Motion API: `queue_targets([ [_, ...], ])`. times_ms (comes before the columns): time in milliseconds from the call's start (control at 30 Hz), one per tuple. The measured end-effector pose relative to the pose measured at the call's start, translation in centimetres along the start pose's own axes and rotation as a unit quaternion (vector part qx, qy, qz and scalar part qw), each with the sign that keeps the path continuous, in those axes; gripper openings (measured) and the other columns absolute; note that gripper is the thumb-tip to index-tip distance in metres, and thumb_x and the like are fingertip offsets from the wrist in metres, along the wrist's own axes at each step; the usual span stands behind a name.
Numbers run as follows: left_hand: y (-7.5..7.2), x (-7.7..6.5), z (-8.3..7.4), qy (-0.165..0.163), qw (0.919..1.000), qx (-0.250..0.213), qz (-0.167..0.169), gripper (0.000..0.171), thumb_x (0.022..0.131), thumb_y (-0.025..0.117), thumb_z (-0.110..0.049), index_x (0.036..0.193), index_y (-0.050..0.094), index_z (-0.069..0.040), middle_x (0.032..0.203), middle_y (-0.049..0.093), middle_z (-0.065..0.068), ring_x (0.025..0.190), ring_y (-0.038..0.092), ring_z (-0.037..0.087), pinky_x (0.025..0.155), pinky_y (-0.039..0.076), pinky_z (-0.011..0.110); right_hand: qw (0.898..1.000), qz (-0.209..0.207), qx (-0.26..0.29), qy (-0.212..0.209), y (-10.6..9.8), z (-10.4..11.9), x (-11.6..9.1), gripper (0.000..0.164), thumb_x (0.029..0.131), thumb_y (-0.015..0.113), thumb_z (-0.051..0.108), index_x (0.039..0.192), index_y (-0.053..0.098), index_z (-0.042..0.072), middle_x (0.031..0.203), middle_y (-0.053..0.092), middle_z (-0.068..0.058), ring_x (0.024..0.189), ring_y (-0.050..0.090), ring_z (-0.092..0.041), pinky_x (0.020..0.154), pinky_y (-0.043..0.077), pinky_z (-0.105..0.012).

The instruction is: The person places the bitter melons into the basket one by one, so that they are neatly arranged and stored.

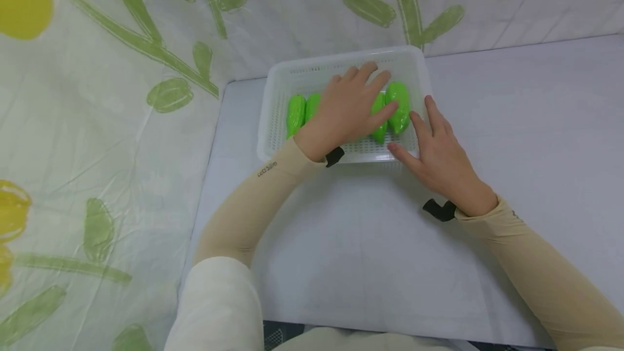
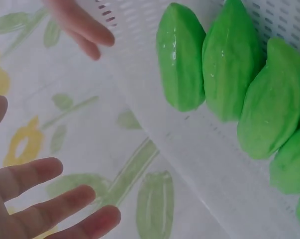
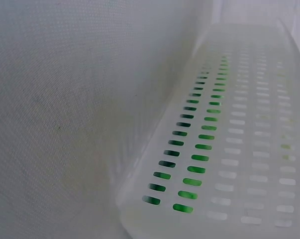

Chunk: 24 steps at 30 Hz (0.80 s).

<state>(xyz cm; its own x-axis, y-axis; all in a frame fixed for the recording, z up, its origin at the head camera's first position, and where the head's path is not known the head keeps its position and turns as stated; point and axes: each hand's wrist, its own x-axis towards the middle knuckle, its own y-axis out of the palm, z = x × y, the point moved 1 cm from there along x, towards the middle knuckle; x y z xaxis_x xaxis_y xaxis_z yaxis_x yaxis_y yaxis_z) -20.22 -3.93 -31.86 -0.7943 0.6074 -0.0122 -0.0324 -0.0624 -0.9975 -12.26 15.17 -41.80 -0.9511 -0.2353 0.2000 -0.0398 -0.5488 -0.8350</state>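
Observation:
A white perforated plastic basket (image 1: 275, 77) holds a row of several glossy bright-green pieces of produce (image 1: 398, 107), ridged and tapered at the ends. The left hand (image 1: 347, 106) reaches over the basket, fingers spread, hiding the middle of the row. In the left wrist view its fingers (image 2: 75, 199) are extended with nothing between them. Close by the basket's right end is the right hand (image 1: 443, 156), fingers apart and thumb near the front right corner. Through the basket's slotted wall (image 3: 239, 149), green shows in the right wrist view.
The basket stands at the back of a table covered with a pale cloth (image 1: 361, 253). Behind it and to the left hangs a white sheet (image 1: 292, 10) printed with green leaves and yellow flowers.

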Motion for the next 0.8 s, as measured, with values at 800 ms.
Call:
queue_targets([
  [800,3.7,-8.9,0.2,-0.098,0.991,-0.088,-0.025,0.081,0.096,0.042,-0.079,0.165,0.026,-0.039,0.176,0.015,0.001,0.161,-0.001,0.047,0.119,0.007,0.081,1.0,0.006,0.008,0.008,-0.1,0.1,0.1,0.084,0.1,0.065,0.047,0.157,0.037,-0.008,0.173,0.006,-0.026,0.15,0.024,-0.061,0.108,0.036,-0.079],
])
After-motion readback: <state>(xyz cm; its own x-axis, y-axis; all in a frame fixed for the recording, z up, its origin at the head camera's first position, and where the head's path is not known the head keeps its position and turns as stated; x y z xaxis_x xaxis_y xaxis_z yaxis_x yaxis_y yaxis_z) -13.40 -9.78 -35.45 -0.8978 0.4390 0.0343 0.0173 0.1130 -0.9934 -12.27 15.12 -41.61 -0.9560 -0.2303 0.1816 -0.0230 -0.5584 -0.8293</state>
